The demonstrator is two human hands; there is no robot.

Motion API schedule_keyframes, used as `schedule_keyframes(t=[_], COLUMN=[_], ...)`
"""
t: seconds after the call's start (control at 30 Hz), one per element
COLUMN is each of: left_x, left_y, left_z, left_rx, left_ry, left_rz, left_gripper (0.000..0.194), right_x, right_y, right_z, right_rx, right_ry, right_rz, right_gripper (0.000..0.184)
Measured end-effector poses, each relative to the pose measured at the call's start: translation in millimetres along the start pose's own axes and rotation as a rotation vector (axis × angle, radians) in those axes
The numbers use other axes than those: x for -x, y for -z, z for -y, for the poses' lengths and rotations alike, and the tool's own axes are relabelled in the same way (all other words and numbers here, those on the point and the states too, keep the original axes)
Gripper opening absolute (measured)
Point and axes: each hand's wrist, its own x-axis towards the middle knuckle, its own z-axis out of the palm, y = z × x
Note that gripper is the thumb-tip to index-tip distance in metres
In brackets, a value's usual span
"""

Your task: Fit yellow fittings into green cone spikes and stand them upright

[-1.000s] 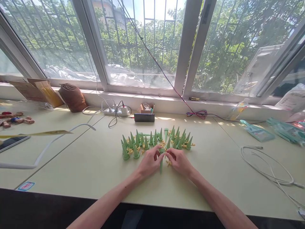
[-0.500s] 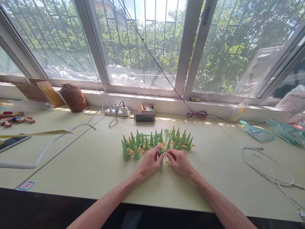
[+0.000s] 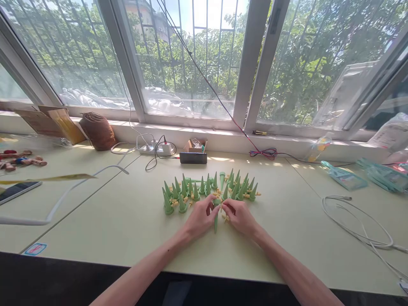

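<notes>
My left hand (image 3: 203, 213) is closed around a green plastic cone (image 3: 216, 223), its tip pointing down toward me. Right beside it, my right hand (image 3: 237, 216) pinches a small pale yellow piece (image 3: 221, 206) against the cone's side; the fingers hide most of that piece. Another yellow piece (image 3: 226, 218) lies on the table under the right fingers. Just beyond both hands stand several upright green cones, one group at the left (image 3: 182, 205) and another at the right (image 3: 253, 193). Small yellow pieces lie among them or stick out from their sides.
Behind the cones, a black phone (image 3: 193, 158) leans before a small cardboard box (image 3: 196, 145). A power strip (image 3: 147, 148) with cables and a brown bag (image 3: 98, 131) are at back left. White cable (image 3: 360, 227) and teal packages (image 3: 346, 175) lie at right.
</notes>
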Motion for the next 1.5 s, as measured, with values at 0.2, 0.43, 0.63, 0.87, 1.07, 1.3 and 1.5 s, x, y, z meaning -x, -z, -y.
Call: schedule_keyframes(t=[0.2, 0.43, 0.63, 0.87, 1.07, 1.3, 1.5], left_x=[-0.3, -0.3, 0.2, 0.1, -0.2, 0.1, -0.2], left_y=[-0.6, -0.1, -0.2, -0.3, 1.1, 1.0, 1.6], left_z=[0.6, 0.0, 0.7, 0.3, -2.2, -2.4, -2.6], left_rx=[-0.002, -0.002, -0.006, -0.012, -0.016, -0.016, -0.024], left_ry=[0.007, 0.005, 0.003, -0.001, 0.009, 0.007, 0.012], left_rz=[-0.002, -0.001, -0.002, 0.001, 0.013, -0.002, 0.01], left_gripper=[0.023, 0.022, 0.021, 0.02, 0.022, 0.024, 0.025], right_x=[-0.3, -0.1, -0.5, -0.7, -0.5, -0.2, 0.3], right_y=[0.2, 0.1, 0.9, 1.2, 1.2, 1.4, 0.8], right_z=[-0.3, 0.4, 2.0, 1.0, 1.7, 2.5, 1.0], right_rx=[0.004, 0.007, 0.01, 0.017, 0.029, 0.035, 0.032], right_ry=[0.001, -0.002, -0.003, 0.001, -0.002, -0.001, -0.004], right_rz=[-0.002, 0.0, 0.009, 0.018, 0.018, 0.022, 0.021], right_gripper=[0.023, 0.026, 0.029, 0.028, 0.029, 0.028, 0.028])
